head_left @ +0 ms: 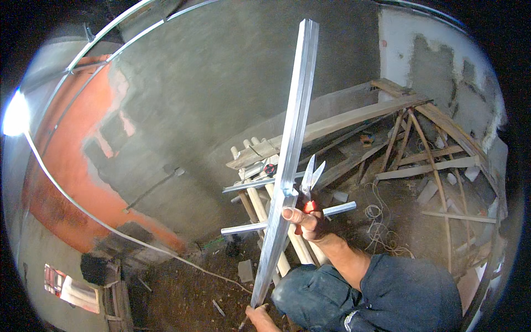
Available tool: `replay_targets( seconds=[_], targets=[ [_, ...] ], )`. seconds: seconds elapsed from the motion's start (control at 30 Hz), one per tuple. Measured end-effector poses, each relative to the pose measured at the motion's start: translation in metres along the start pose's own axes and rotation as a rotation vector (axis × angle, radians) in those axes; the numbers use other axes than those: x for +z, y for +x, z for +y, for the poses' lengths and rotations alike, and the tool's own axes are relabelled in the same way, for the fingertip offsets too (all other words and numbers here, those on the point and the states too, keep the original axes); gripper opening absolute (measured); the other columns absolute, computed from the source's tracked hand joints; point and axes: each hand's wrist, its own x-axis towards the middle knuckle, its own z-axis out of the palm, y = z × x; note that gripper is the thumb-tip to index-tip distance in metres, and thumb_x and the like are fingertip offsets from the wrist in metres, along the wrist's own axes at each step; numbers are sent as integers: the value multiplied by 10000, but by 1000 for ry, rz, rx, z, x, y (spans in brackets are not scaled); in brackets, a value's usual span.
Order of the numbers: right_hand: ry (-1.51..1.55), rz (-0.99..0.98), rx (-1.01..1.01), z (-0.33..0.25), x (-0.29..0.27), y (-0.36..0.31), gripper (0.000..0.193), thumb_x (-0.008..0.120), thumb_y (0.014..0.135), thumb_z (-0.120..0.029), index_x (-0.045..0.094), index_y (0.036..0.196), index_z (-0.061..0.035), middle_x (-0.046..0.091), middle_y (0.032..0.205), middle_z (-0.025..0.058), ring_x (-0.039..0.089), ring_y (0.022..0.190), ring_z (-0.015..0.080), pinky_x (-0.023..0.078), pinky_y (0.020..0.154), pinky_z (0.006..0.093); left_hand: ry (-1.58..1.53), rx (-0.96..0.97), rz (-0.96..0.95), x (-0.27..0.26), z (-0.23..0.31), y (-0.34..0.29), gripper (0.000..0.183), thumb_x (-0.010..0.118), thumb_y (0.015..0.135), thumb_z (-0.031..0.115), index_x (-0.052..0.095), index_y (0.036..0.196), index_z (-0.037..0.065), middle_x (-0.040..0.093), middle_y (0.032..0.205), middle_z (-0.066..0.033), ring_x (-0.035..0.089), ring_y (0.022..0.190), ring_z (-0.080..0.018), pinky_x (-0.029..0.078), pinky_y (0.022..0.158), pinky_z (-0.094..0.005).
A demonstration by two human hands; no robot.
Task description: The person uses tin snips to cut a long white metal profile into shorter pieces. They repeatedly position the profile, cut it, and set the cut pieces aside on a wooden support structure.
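Observation:
A long galvanized metal profile point(297, 119) stands tilted in front of me, with a notch or bend near its middle. At its lower end, my left hand point(259, 318) is closed around the metal, partly cut off by the lower edge. My right hand point(307, 222) grips red-handled tin snips point(307, 185), blades pointing up and spread apart. Its thumb lies against the profile just below the notch. Behind the profile, a shorter metal piece point(243, 228) lies crosswise over round wooden poles point(298, 249). Another metal strip point(243, 186) rests a little farther off.
A wooden plank scaffold point(398, 102) with slanted legs fills the right side. Loose cable point(379, 213) coils on the dirt floor. A white cable point(166, 252) runs from the bright lamp point(16, 115) at left. Grey plastered wall point(221, 72) stands ahead; curved metal rails hang overhead.

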Motion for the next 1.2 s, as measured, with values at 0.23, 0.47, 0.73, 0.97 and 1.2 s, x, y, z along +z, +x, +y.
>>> replay_targets(
  seconds=[0.23, 0.47, 0.73, 0.97, 1.2],
  targets=[
    [-125, -23, -159, 18, 16, 12, 310, 790, 820, -112, 669, 1090, -19, 687, 960, 24, 624, 869, 138, 502, 786, 291, -703, -32, 93, -15, 125, -34, 829, 714, 794, 183, 322, 1470, -93, 500, 1375, -219, 563, 1137, -312, 468, 982, -412],
    [-89, -152, -53, 35, 48, -10, 261, 787, 809, -50, 668, 1038, -13, 692, 893, 39, 641, 848, 127, 512, 775, 285, 132, 923, -357, -24, 282, -75, 916, 762, 685, 174, 345, 1463, -68, 413, 1474, -285, 401, 1390, -384, 339, 1139, -439],
    [-200, -234, 87, 59, 46, -14, 276, 777, 885, -267, 659, 971, -32, 641, 800, -13, 568, 718, 68, 486, 656, 261, -14, 765, -416, -7, 292, -70, 407, 681, 747, 38, 583, 1142, 29, 683, 916, -141, 673, 828, -242, 541, 776, -372],
    [-794, -414, 249, 42, 9, -3, 329, 678, 926, -332, 620, 849, -18, 556, 661, 53, 515, 593, 171, 435, 574, 337, 61, 663, -388, -27, 237, -28, 399, 681, 717, 38, 603, 1107, -2, 671, 910, -131, 654, 800, -240, 528, 783, -352],
    [-1225, -805, 374, 28, 11, -7, 413, 554, 890, -354, 656, 770, 29, 672, 799, 292, 669, 814, 468, 524, 784, 522, 148, 495, -539, -44, 216, -9, 371, 691, 711, 53, 618, 1064, -32, 681, 873, -160, 653, 805, -267, 527, 792, -383]
  ],
)
